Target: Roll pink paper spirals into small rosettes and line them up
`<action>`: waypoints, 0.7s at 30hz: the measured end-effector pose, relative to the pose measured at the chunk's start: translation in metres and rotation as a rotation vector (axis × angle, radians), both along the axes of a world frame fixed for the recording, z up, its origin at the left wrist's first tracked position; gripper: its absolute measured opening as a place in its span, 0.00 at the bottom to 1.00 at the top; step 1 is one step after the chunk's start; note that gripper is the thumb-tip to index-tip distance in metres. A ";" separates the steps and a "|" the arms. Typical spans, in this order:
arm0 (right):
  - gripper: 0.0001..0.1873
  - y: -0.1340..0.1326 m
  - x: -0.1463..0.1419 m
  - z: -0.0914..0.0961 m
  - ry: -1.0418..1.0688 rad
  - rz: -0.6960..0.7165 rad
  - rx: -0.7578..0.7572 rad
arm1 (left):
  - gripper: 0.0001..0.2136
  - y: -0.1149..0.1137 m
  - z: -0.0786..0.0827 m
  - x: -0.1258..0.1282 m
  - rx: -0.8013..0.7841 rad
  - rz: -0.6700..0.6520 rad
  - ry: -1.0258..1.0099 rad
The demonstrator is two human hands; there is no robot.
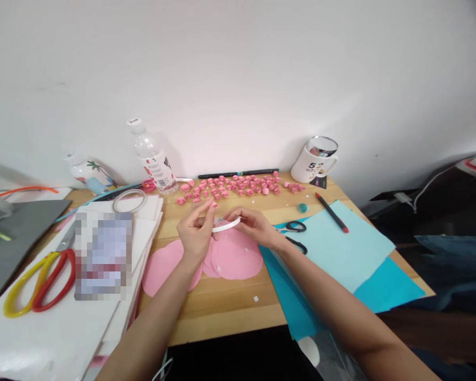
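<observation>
My left hand (196, 227) is closed in a pinch, with a small pink rolled-paper piece (214, 205) at its fingertips. In the fingers of my right hand (257, 227) is a narrow white roll of tape (227, 226), seen nearly edge-on. Its left end reaches the fingers of my left hand; I cannot tell whether they grip it too. Beneath both hands lie overlapping pink paper circles (238, 259), with tiny white squares on them. Behind the hands, many small pink paper rolls (246, 184) are spread along the table.
At left, red-and-yellow scissors (43, 280) and a ring-shaped tape roll (129, 201) lie on white sheets (63, 338). A plastic bottle (154, 164) and a mug (311, 164) stand by the wall. Black scissors (296, 226) and a red-tipped pen (332, 212) rest near blue paper (392, 288).
</observation>
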State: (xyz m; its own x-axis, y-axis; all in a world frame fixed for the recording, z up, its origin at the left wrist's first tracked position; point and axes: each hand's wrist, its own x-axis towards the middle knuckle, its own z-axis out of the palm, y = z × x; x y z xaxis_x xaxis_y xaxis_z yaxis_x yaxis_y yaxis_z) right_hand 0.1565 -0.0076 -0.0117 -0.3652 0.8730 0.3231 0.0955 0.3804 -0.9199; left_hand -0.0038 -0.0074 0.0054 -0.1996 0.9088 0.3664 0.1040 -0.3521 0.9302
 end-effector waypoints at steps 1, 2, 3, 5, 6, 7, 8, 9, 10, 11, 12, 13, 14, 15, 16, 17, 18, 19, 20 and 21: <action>0.09 -0.001 -0.001 -0.001 -0.022 -0.029 0.037 | 0.10 -0.001 0.000 0.000 0.001 0.009 0.002; 0.10 -0.002 -0.003 -0.002 -0.059 -0.076 0.084 | 0.10 -0.001 -0.001 0.001 0.009 0.023 0.006; 0.10 -0.003 -0.004 -0.003 -0.105 -0.139 0.136 | 0.11 -0.002 -0.001 0.002 0.018 0.035 0.013; 0.09 -0.004 -0.007 -0.006 -0.182 -0.291 0.223 | 0.11 -0.003 -0.003 0.003 0.031 0.054 0.021; 0.08 -0.004 -0.008 -0.007 -0.196 -0.362 0.243 | 0.11 -0.003 -0.004 0.004 0.027 0.054 0.020; 0.09 -0.004 -0.009 -0.009 -0.189 -0.422 0.238 | 0.11 -0.004 -0.004 0.005 0.018 0.050 0.014; 0.10 -0.003 -0.010 -0.011 -0.163 -0.465 0.208 | 0.11 -0.005 -0.005 0.006 0.005 0.045 0.005; 0.11 -0.003 -0.011 -0.012 -0.127 -0.488 0.158 | 0.11 -0.006 -0.005 0.007 -0.008 0.038 -0.002; 0.12 -0.002 -0.012 -0.014 -0.086 -0.495 0.094 | 0.11 -0.007 -0.005 0.007 -0.014 0.027 -0.004; 0.13 -0.002 -0.013 -0.015 -0.047 -0.485 0.020 | 0.11 -0.008 -0.005 0.008 -0.011 0.013 0.002; 0.15 -0.001 -0.014 -0.016 -0.013 -0.461 -0.056 | 0.11 -0.010 -0.005 0.008 -0.002 0.000 0.014; 0.16 -0.001 -0.015 -0.017 0.011 -0.423 -0.127 | 0.10 -0.011 -0.005 0.009 0.010 -0.012 0.031; 0.17 -0.002 -0.016 -0.018 0.025 -0.380 -0.184 | 0.10 -0.013 -0.005 0.009 0.025 -0.021 0.049; 0.18 -0.003 -0.017 -0.018 0.029 -0.342 -0.225 | 0.09 -0.014 -0.005 0.009 0.040 -0.024 0.063; 0.18 -0.004 -0.018 -0.018 0.020 -0.319 -0.239 | 0.09 -0.015 -0.006 0.010 0.051 -0.017 0.072; 0.17 -0.005 -0.018 -0.017 -0.005 -0.317 -0.216 | 0.09 -0.015 -0.006 0.010 0.058 0.000 0.076; 0.16 -0.006 -0.019 -0.016 -0.044 -0.340 -0.155 | 0.10 -0.015 -0.006 0.010 0.062 0.027 0.074; 0.15 -0.008 -0.019 -0.015 -0.090 -0.381 -0.065 | 0.10 -0.015 -0.006 0.010 0.066 0.060 0.070; 0.14 -0.009 -0.020 -0.014 -0.137 -0.427 0.034 | 0.10 -0.014 -0.006 0.010 0.070 0.095 0.067; 0.13 -0.010 -0.020 -0.013 -0.177 -0.466 0.127 | 0.10 -0.013 -0.006 0.010 0.071 0.128 0.066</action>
